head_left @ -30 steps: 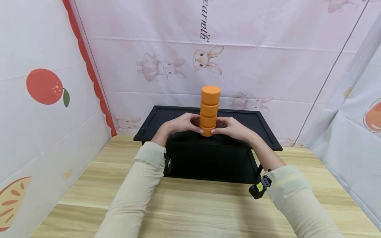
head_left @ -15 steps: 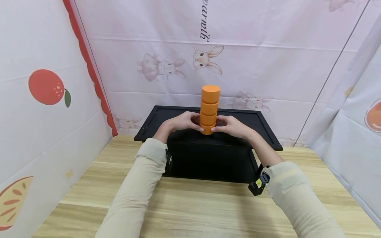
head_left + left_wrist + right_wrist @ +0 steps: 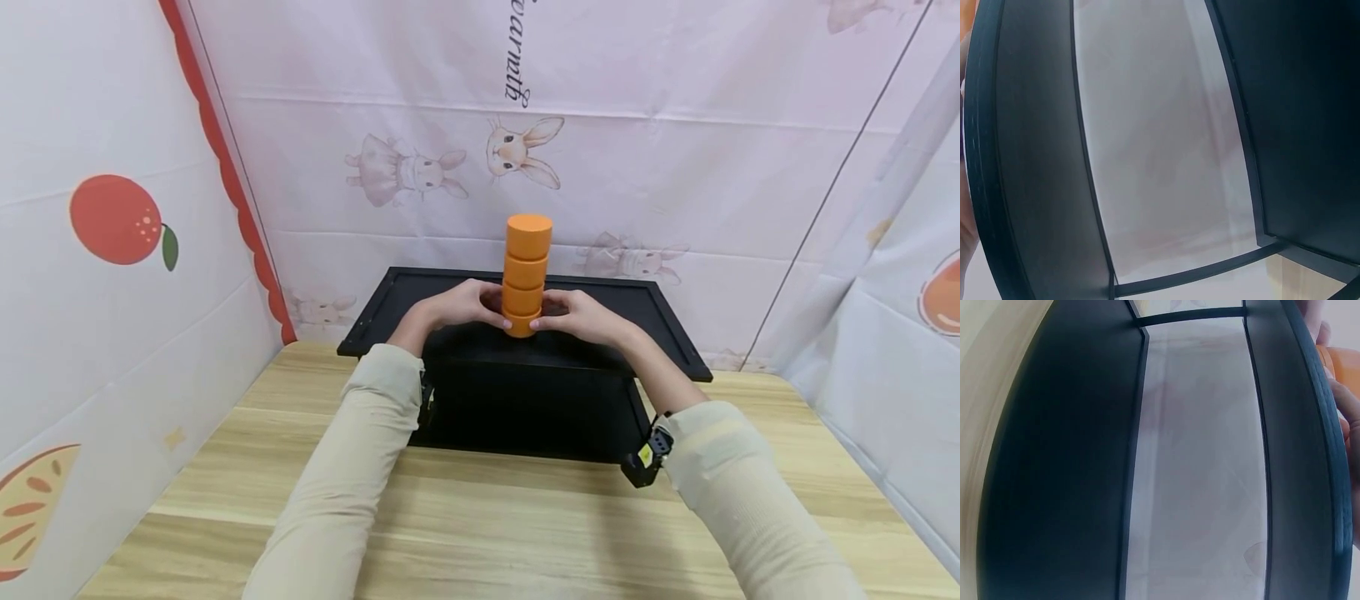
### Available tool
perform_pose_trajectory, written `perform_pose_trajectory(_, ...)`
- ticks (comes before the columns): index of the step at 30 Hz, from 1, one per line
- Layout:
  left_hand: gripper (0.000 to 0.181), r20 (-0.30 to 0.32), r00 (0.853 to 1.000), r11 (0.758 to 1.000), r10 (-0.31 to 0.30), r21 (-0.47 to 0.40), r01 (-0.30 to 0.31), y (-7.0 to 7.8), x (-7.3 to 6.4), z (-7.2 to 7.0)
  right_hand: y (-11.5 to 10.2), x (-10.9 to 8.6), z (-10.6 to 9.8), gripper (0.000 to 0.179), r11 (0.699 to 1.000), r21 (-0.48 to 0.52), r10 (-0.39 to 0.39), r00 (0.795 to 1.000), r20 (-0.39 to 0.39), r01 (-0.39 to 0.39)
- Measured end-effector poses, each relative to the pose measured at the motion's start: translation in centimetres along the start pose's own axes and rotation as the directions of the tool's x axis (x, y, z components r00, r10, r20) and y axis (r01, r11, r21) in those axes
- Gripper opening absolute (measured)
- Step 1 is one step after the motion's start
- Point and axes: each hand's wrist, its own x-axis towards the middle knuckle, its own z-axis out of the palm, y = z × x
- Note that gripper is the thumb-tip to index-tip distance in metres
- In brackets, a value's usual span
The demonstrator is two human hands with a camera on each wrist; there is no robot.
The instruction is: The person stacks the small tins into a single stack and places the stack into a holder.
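An upright stack of several orange cylinders (image 3: 525, 273) stands at the middle of the black shelf's top board (image 3: 420, 290); whether its base touches the board is hard to tell. From the left, my left hand (image 3: 459, 305) holds the lowest part between thumb and fingers. My right hand (image 3: 587, 320) grips the same level from the right. Both thumbs press the front of the bottom cylinder, and the other fingers reach behind it, partly hidden. At the right wrist view's edge, fingers (image 3: 1349, 403) lie against the orange cylinder (image 3: 1344, 365). The left wrist view shows only a sliver of the left hand (image 3: 965, 219).
The shelf has a black lower board (image 3: 525, 408) beneath the top one, and stands on a wood-grain table (image 3: 510, 517). A pale cloth printed with rabbits (image 3: 375, 225) hangs close behind. Another cloth with fruit prints (image 3: 150, 333) lines the left side.
Both hands and the orange stack have shifted slightly away from me and a little to the left. The hold on the bottom cylinder is the same.
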Motion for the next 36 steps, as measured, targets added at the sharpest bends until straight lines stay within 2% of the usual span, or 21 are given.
perform_pose_trajectory(16, 0.054, -0.011, 1.0, 1.0, -0.028, 0.007, 0.028, -0.4, 0.8, -0.5, 0.6, 0.8, -0.3, 0.052, 0.999, -0.038, 0.001, 1.0, -0.004, -0.001)
perform_pose_trajectory(23, 0.056, -0.026, 0.999, 0.999, -0.037, -0.007, 0.037, -0.5, 1.1, -0.4, 0.8, 0.9, -0.4, 0.052, 0.999, -0.034, 0.03, 0.999, -0.01, -0.031)
perform_pose_trajectory(25, 0.056, -0.029, 0.999, 0.999, -0.041, -0.011, 0.041, -0.5, 1.1, -0.4, 0.5, 0.9, -0.4, 0.052, 0.999, -0.03, 0.041, 0.999, -0.012, -0.042)
perform_pose_trajectory(32, 0.055, -0.037, 0.998, 0.998, -0.057, -0.001, 0.057, -0.4, 1.5, -0.5, -3.1, -0.4, -0.8, 0.047, 0.998, -0.039, 0.046, 0.999, 0.004, -0.045)
perform_pose_trajectory(36, 0.055, -0.039, 0.997, 0.998, -0.065, 0.003, 0.065, -0.4, 1.7, -0.5, -2.7, -0.2, -0.8, 0.048, 0.998, -0.029, 0.057, 0.998, 0.002, -0.057)
